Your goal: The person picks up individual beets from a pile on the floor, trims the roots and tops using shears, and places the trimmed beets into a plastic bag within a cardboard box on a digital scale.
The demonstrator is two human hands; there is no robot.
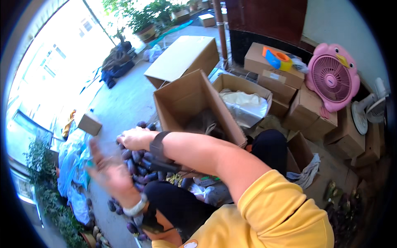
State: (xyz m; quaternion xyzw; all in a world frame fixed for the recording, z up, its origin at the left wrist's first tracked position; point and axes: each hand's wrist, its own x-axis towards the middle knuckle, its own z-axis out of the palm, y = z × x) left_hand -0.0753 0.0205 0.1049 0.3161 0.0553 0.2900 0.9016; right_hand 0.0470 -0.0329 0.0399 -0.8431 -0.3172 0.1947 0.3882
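Observation:
My right arm crosses in front of me, and my right hand is over the pile of dark purple eggplants on the floor. Its fingers are curled down around an eggplant at the pile's far left edge, mostly hidden by the hand. My left hand is raised left of the pile, smeared by motion, its fingers spread and nothing visible in them. Just beyond my right forearm stands an open cardboard box with something dark inside.
A closed carton stands behind the open box. To its right is another open box with a pale plastic liner. Stacked cartons bear a pink fan. Blue plastic bags lie at left beside a small box. More eggplants lie lower right.

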